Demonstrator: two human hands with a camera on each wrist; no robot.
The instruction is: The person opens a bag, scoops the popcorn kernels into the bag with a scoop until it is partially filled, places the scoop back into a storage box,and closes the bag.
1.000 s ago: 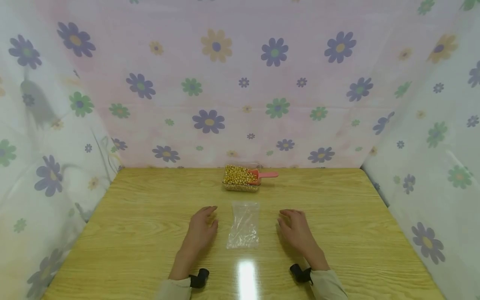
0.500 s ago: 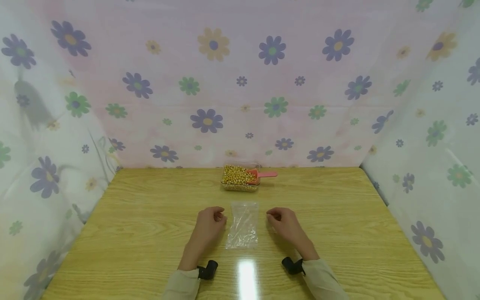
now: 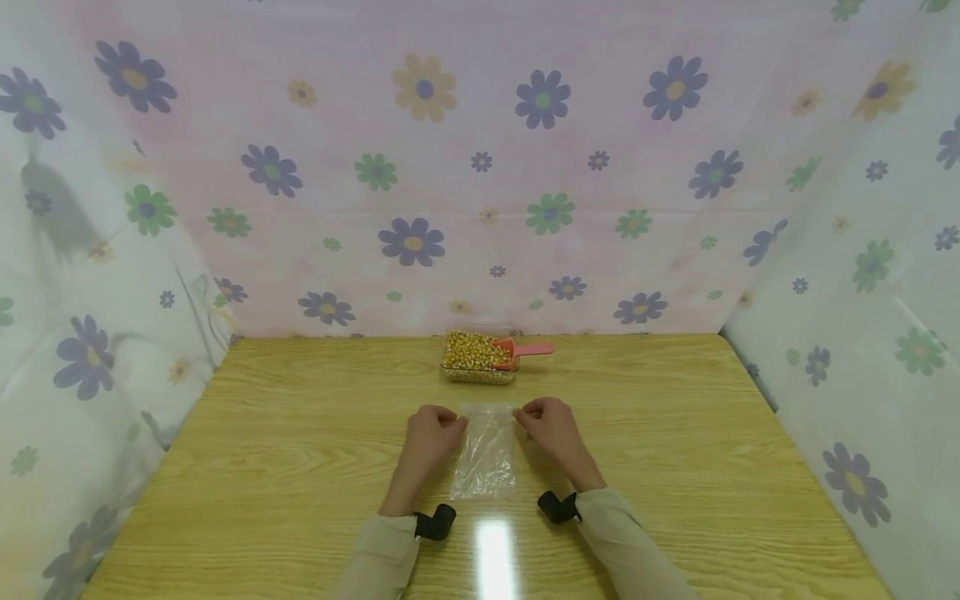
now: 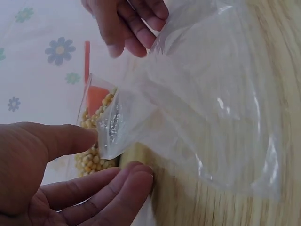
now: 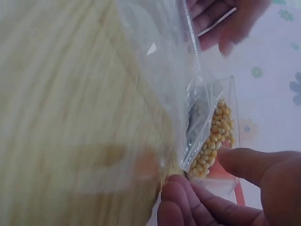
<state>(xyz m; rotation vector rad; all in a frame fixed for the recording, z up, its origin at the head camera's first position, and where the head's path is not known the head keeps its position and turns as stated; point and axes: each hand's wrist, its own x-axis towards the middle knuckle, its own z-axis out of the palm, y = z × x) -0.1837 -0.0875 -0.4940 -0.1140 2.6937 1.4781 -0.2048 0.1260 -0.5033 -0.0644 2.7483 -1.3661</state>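
A clear plastic bag (image 3: 483, 458) lies between the two hands with its top edge toward the back. At its top left corner is the left hand (image 3: 431, 437), thumb and fingers on either side of the corner. The left wrist view shows a gap between that thumb and the fingertips, the bag (image 4: 207, 103) reaching into it. Matching this, the right hand (image 3: 551, 433) is at the top right corner. In the right wrist view its thumb (image 5: 244, 162) and curved fingers stand apart around the bag's corner.
Behind the bag stands a clear container (image 3: 480, 377) of yellow corn kernels (image 3: 471, 350). A pink scoop (image 3: 534, 350) rests in it, handle to the right. Flowered cloth (image 3: 480, 192) hangs around the back and sides of the wooden table (image 3: 300, 467).
Both hands have moved inward and slightly forward, from either side of the bag to its top corners. Bag, container and scoop stay where they were.
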